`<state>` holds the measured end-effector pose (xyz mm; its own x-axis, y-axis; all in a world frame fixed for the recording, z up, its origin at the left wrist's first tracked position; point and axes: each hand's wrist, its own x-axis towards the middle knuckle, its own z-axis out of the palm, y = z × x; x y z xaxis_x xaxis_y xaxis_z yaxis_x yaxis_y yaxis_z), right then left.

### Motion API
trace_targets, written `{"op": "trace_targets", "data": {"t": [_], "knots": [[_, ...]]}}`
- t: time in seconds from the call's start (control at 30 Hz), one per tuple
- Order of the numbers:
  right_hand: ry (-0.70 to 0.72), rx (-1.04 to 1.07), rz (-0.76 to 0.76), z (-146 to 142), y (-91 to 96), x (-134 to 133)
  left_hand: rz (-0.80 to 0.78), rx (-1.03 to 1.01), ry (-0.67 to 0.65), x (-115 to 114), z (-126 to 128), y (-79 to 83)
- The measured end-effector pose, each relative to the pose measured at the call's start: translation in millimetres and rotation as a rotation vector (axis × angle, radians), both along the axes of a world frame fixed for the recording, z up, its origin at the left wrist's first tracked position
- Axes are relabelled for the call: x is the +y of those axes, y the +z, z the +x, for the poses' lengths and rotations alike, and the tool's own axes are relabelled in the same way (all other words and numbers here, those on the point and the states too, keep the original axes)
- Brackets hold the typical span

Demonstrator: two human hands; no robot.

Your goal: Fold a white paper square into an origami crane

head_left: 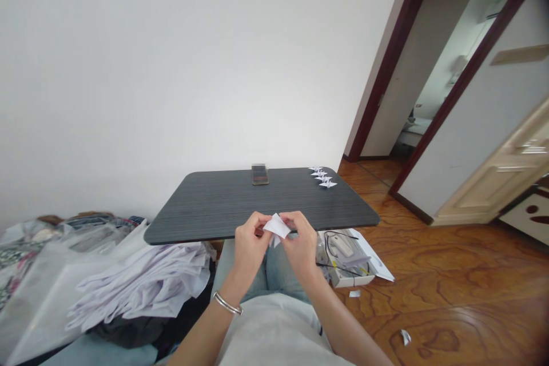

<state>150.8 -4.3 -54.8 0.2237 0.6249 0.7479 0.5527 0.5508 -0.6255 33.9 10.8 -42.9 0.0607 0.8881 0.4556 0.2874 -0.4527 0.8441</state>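
Note:
A small folded white paper [278, 225] is pinched between both my hands, just in front of the table's near edge and above my lap. My left hand [251, 240] grips its left side with thumb and fingers. On the opposite side, my right hand [301, 242] holds the paper's right corner. Another flap of the paper hangs beneath, partly hidden by my fingers. Several folded white paper cranes [328, 184] stand in a row at the far right of the dark table [223, 200].
A small dark framed object [259, 174] stands at the table's back edge. White cloth [150, 280] is piled at the left. A white box [351, 280] of cables and odds and ends sits on the floor at the right, with paper scraps [405, 337] nearby.

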Motion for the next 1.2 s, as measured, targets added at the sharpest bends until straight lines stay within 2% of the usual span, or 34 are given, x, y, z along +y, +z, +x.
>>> {"op": "trace_targets", "data": {"t": [0.23,0.33,0.57,0.77,0.93,1.07,1.2], "knots": [[-0.015,-0.076,0.129,0,1.1,-1,0.060,0.045,0.058,-5,0,1.4],[-0.047,-0.113,0.217,2,-1.7,1,0.043,0.057,0.033,-6,0,3.2],[-0.039,-0.142,0.308,3,-9.7,4,0.020,0.081,-0.012,-5,2,4.2],[-0.048,-0.051,0.226,-2,-9.6,2,0.034,0.009,0.021,-4,1,3.2],[-0.041,0.049,0.128,-3,-11.4,3,0.042,0.028,0.033,-4,1,1.8],[0.008,0.044,0.083,-3,-10.9,6,0.062,0.084,0.038,-6,3,2.0],[-0.016,0.003,0.107,-2,-11.2,7,0.071,0.124,0.038,-8,5,2.9]]}}
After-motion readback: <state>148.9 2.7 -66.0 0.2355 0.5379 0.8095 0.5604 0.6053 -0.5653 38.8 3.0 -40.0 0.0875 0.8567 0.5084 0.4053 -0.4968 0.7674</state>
